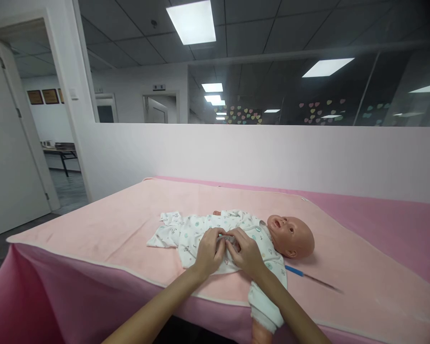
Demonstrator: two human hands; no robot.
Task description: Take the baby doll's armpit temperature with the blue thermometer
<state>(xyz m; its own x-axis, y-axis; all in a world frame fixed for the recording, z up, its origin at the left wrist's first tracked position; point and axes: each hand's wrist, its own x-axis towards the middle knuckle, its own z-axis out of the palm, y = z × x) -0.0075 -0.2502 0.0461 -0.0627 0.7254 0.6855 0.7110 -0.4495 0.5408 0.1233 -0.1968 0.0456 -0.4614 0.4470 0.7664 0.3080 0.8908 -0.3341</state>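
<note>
A baby doll lies on its back, its head to the right, dressed in white patterned baby clothes. Over the doll's middle, my left hand and my right hand meet, thumbs and fingertips pinching the cloth of the top. A small bunched fold shows between them; any fastener there is too small to make out. One sleeved doll arm hangs past the near edge of the bed, beneath my right forearm. The legs of the outfit point left.
A thin rod with a blue handle lies near the doll's head. Underneath is a peach pad over a pink cover. A white wall with a window stands behind, and a doorway is at left.
</note>
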